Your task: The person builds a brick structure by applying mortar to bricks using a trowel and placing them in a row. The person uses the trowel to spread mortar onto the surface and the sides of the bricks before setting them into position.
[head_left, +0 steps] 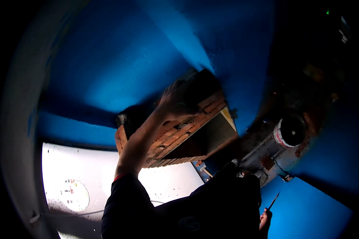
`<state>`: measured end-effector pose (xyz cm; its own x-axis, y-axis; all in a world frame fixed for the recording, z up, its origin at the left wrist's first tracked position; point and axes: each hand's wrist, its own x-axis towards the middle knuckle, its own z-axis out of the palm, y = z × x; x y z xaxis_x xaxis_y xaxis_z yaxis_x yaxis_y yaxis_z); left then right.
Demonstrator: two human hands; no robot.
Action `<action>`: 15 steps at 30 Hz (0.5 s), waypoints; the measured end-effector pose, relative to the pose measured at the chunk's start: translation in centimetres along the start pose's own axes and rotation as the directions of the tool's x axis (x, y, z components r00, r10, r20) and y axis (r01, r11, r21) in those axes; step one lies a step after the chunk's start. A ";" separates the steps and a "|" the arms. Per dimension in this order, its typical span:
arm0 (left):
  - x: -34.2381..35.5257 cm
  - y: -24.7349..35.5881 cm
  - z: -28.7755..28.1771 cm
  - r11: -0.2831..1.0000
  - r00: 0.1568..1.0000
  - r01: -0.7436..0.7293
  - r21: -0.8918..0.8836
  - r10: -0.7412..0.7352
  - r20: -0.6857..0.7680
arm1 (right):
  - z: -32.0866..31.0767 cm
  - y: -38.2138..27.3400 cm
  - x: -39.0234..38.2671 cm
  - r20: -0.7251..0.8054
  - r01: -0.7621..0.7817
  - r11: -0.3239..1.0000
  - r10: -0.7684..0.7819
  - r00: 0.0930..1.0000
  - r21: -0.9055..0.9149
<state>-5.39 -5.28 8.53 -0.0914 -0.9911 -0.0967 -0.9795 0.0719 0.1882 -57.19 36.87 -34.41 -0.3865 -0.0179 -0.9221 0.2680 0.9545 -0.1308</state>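
My left hand (174, 104) reaches to the top of a red brick structure (163, 142) with a square opening in its side. The hand rests on or just above the bricks, beside a dark patch; its fingers are mostly lost in shadow. Low on the right, my right hand (265, 220) is closed round a slim, dark, pointed tool (273, 201), tip upward. Its exact kind is too dim to make out. Behind that hand lies a bright blue surface (311, 211).
Blue walls (127, 59) rise behind the bricks. To the right, a white bucket (282, 133) with a dark inside stands beyond my feet. A pale-handled tool (205, 170) lies beside the brickwork. A brightly lit white surface (107, 167) is at the left, with a cable (75, 215) below it.
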 end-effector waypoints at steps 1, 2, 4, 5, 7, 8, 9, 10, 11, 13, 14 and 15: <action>-0.5 0.0 -0.5 1.000 1.000 -0.016 0.009 0.016 0.006 | 0.6 -0.5 -0.5 -0.002 0.046 0.998 -0.046 0.999 -0.035; -1.0 0.0 -1.0 0.995 0.995 -0.101 0.006 0.102 -0.020 | 1.5 -1.3 -0.8 0.005 0.188 0.980 -0.188 0.982 -0.061; -1.5 1.3 -0.9 0.976 0.975 -0.216 -0.028 0.214 -0.067 | 2.6 -4.4 -3.5 0.010 0.272 0.959 -0.272 0.962 -0.077; -2.3 1.8 -1.0 0.976 0.975 -0.218 -0.028 0.216 -0.058 | 3.5 -6.2 -5.9 0.088 0.313 0.950 -0.312 0.946 -0.006; -3.7 3.2 -1.7 0.964 0.959 -0.263 0.034 0.266 -0.100 | 4.8 -8.4 -8.0 0.172 0.452 0.886 -0.463 0.869 0.103; -3.6 2.4 -0.7 0.906 0.892 -0.423 0.019 0.420 -0.165 | 5.6 -9.4 -9.6 0.140 0.611 0.788 -0.615 0.776 0.073; -4.2 2.9 -0.4 0.903 0.890 -0.429 0.013 0.426 -0.161 | 6.3 -10.2 -11.7 0.121 0.743 0.669 -0.740 0.662 0.023; -4.9 3.6 0.2 0.915 0.904 -0.403 -0.026 0.394 -0.167 | 6.5 -11.2 -14.1 0.109 0.742 0.671 -0.738 0.665 0.014; -5.5 4.2 0.6 0.926 0.917 -0.373 -0.061 0.359 -0.173 | 6.5 -12.4 -17.0 0.166 0.747 0.654 -0.755 0.634 0.118; -6.5 5.0 1.9 0.901 0.912 -0.405 -0.156 0.386 -0.142 | 6.7 -13.6 -21.9 0.254 0.723 0.616 -0.787 0.562 0.312; -7.4 5.8 2.6 0.833 0.961 -0.247 -0.495 0.277 -0.013 | 7.7 -13.6 -23.4 0.157 0.827 0.541 -0.839 0.520 0.152; -8.0 6.5 3.5 0.655 0.967 -0.027 -0.755 0.209 0.146 | 8.2 -13.6 -24.0 0.076 0.893 0.450 -0.890 0.451 -0.030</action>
<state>-11.66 3.54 7.15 -0.3194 -0.9269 -0.1974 -0.5037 -0.0104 0.8638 -44.37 21.86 -13.49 -0.3456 -0.8797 -0.3267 -0.2514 0.4222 -0.8710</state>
